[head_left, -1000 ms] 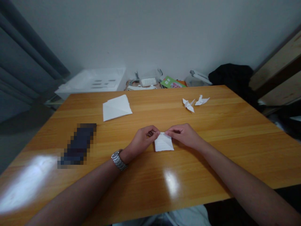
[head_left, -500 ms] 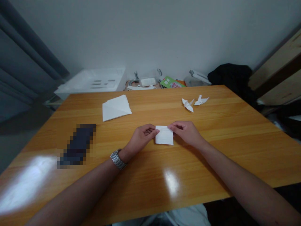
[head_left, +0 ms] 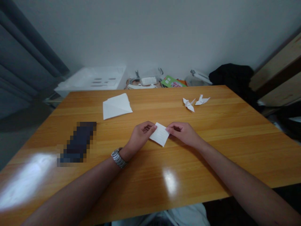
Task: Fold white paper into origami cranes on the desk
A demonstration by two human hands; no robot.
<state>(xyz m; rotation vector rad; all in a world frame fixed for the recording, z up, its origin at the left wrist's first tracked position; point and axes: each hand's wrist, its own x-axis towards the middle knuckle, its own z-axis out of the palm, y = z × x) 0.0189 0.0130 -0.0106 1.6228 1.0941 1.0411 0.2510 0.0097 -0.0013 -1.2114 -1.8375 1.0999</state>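
Glossy wood-grain table (head_left: 199, 175) spreads before a pale wall (head_left: 145, 37); around its middle, a small white paper square (head_left: 160, 135) sits cornerwise between both hands; the left hand (head_left: 141, 133) pinches its upper-left edge, the right hand (head_left: 182, 131) its right corner; a silver watch (head_left: 118, 158) circles the left wrist; beyond lie white sheets (head_left: 117, 106), left, and two folded paper birds (head_left: 188, 104), right.

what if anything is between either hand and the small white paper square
Nothing visible: the left hand and right hand both touch the paper square. The white sheets and paper birds lie farther back.
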